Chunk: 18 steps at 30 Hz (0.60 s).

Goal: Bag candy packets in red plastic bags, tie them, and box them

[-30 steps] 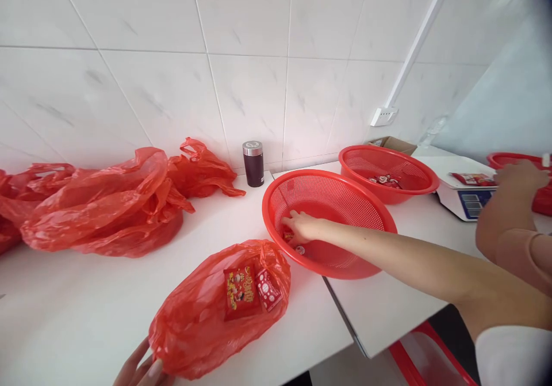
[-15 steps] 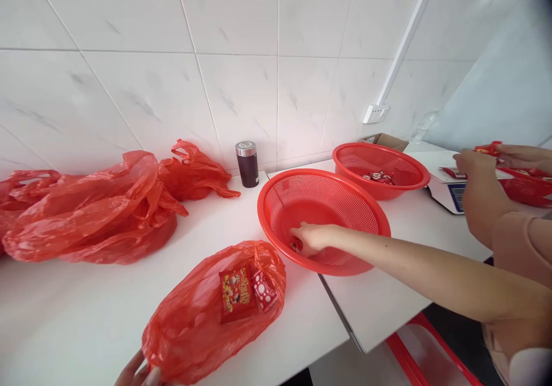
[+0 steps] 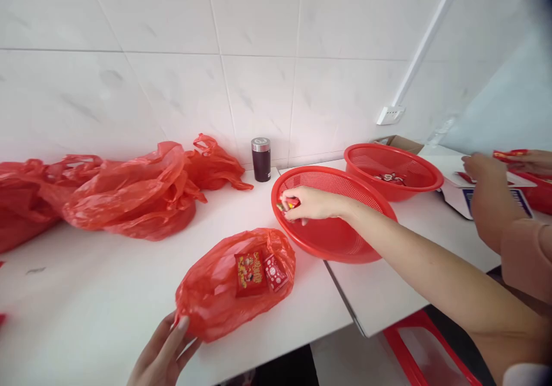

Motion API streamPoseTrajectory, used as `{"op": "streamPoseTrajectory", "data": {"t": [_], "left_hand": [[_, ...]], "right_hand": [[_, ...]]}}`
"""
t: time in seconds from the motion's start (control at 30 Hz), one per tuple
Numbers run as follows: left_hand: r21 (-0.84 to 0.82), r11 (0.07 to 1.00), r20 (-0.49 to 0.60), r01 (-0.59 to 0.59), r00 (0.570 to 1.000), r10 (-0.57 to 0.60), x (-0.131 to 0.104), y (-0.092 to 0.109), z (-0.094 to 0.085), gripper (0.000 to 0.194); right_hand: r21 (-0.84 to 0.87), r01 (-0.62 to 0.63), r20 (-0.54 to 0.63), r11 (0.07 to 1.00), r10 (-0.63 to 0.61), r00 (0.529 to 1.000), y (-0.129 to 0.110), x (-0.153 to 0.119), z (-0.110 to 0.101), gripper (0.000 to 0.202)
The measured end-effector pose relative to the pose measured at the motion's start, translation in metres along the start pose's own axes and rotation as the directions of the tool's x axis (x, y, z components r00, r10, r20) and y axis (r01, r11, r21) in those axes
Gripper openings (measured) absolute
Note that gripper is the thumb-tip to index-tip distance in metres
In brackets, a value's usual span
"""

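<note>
At the lower left, my left hand (image 3: 166, 346) pinches the near end of a red plastic bag (image 3: 207, 299), thumb on top. The bag lies on the white table. A red snack packet (image 3: 250, 272) with yellow print and a smaller red packet (image 3: 275, 272) with white spots show at its far end. My right arm reaches in from the right. My right hand (image 3: 306, 203) is above the left side of a red perforated basket (image 3: 353, 184), closed around small red-and-yellow packets (image 3: 291, 202). How many packets it holds is hidden by the fingers.
Crumpled red plastic bags (image 3: 133, 196) lie at the left back. A dark tumbler (image 3: 261, 164) stands near the wall. A second red basket (image 3: 394, 153) holds several small packets. At the far right, a co-worker's hands (image 3: 485, 170) are over a scale (image 3: 495, 201). A red stool (image 3: 414, 340) stands below.
My right hand has risen from the basket's bottom toward its left rim, with packets in its fingers. The view has shifted left; my left hand still grips the bag and shows more fully.
</note>
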State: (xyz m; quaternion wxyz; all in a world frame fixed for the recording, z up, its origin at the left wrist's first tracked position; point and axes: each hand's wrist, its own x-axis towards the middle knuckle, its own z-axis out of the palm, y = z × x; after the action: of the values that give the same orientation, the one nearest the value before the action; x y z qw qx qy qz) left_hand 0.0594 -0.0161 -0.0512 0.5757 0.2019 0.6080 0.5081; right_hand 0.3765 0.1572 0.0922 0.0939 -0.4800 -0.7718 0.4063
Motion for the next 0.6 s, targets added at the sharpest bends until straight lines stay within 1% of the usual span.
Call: {"op": "streamPoseTrajectory", "data": {"t": [0.03, 0.07, 0.1, 0.13, 0.17, 0.2, 0.27, 0.33, 0.37, 0.4, 0.43, 0.47, 0.53, 0.57, 0.6], "left_hand": [[-0.019, 1.0, 0.045, -0.014, 0.999, 0.015, -0.003, 0.004, 0.004, 0.04], [-0.037, 0.999, 0.081, -0.028, 0.996, 0.031, -0.006, 0.008, 0.008, 0.035], [-0.055, 0.998, 0.101, -0.04, 0.994, 0.046, -0.008, 0.012, 0.012, 0.032], [-0.073, 0.996, 0.104, -0.053, 0.993, 0.06, -0.011, 0.016, 0.015, 0.03], [-0.088, 0.994, 0.101, -0.065, 0.992, 0.074, -0.013, 0.019, 0.017, 0.03], [-0.099, 0.992, 0.09, -0.08, 0.992, 0.089, -0.015, 0.023, 0.018, 0.031], [-0.112, 0.986, 0.06, -0.123, 0.99, 0.131, -0.019, 0.031, 0.014, 0.032], [-0.105, 0.978, 0.021, -0.178, 0.983, 0.181, -0.021, 0.039, 0.005, 0.035], [-0.091, 0.974, 0.002, -0.205, 0.979, 0.206, -0.021, 0.044, -0.001, 0.036], [-0.075, 0.97, -0.019, -0.232, 0.973, 0.231, -0.02, 0.048, -0.008, 0.037], [-0.058, 0.965, -0.042, -0.254, 0.967, 0.252, -0.019, 0.052, -0.014, 0.038], [-0.044, 0.961, -0.066, -0.272, 0.961, 0.269, -0.017, 0.056, -0.021, 0.038], [-0.028, 0.954, -0.105, -0.299, 0.95, 0.294, -0.012, 0.067, -0.031, 0.038], [-0.028, 0.948, -0.115, -0.317, 0.943, 0.312, -0.009, 0.073, -0.034, 0.038], [-0.034, 0.938, -0.12, -0.344, 0.933, 0.338, -0.008, 0.081, -0.035, 0.037]], "right_hand": [[0.047, 0.074, 0.045, 0.996, -0.076, 0.996, -0.014, 0.001, 0.015, 0.011], [0.064, 0.119, 0.095, 0.991, -0.125, 0.988, -0.027, 0.003, 0.032, 0.012], [0.04, 0.146, 0.148, 0.989, -0.15, 0.978, -0.037, 0.007, 0.05, 0.014], [-0.012, 0.172, 0.177, 0.985, -0.167, 0.97, -0.045, 0.012, 0.068, 0.019], [-0.081, 0.202, 0.185, 0.976, -0.184, 0.965, -0.05, 0.017, 0.084, 0.027], [-0.163, 0.227, 0.166, 0.96, -0.2, 0.966, -0.053, 0.022, 0.097, 0.035], [-0.357, 0.256, 0.088, 0.898, -0.241, 0.967, -0.055, 0.027, 0.112, 0.044], [-0.569, 0.232, 0.025, 0.789, -0.265, 0.964, -0.054, 0.024, 0.113, 0.036], [-0.656, 0.206, 0.02, 0.726, -0.256, 0.966, -0.053, 0.02, 0.111, 0.03], [-0.721, 0.172, 0.031, 0.671, -0.217, 0.976, -0.052, 0.014, 0.108, 0.024], [-0.76, 0.133, 0.051, 0.636, -0.146, 0.988, -0.051, 0.008, 0.105, 0.019], [-0.772, 0.092, 0.076, 0.628, -0.053, 0.996, -0.05, 0.001, 0.101, 0.016], [-0.731, 0.013, 0.136, 0.682, 0.126, 0.983, -0.05, -0.01, 0.091, 0.017], [-0.689, -0.017, 0.154, 0.725, 0.17, 0.973, -0.052, -0.015, 0.084, 0.019], [-0.638, -0.04, 0.146, 0.769, 0.172, 0.974, -0.056, -0.018, 0.076, 0.019]]}}
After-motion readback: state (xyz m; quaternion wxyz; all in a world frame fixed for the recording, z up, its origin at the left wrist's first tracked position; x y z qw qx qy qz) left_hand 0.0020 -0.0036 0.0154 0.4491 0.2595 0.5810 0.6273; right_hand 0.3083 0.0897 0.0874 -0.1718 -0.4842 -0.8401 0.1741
